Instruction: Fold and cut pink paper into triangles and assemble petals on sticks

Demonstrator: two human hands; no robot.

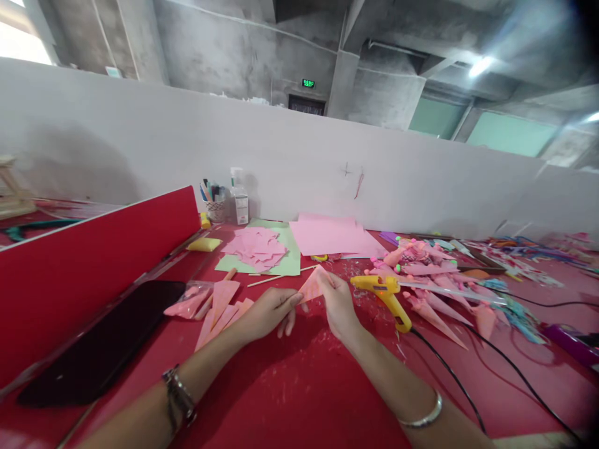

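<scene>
Over the red table, both hands hold one small pink paper piece that looks folded or rolled into a pointed shape. My left hand pinches its left corner between thumb and finger. On the opposite side, my right hand grips the paper, its fingers partly covering it. Just right of that hand lies a yellow hot glue gun with a clear glue stick out of its back. Pink paper cones are heaped beyond it. Several flat pink paper pieces rest by my left forearm.
A black phone-like slab lies at the left beside a red divider. Behind the hands are cut pink papers on a green sheet, larger pink sheets, a pen cup and a bottle. Black cables cross the right.
</scene>
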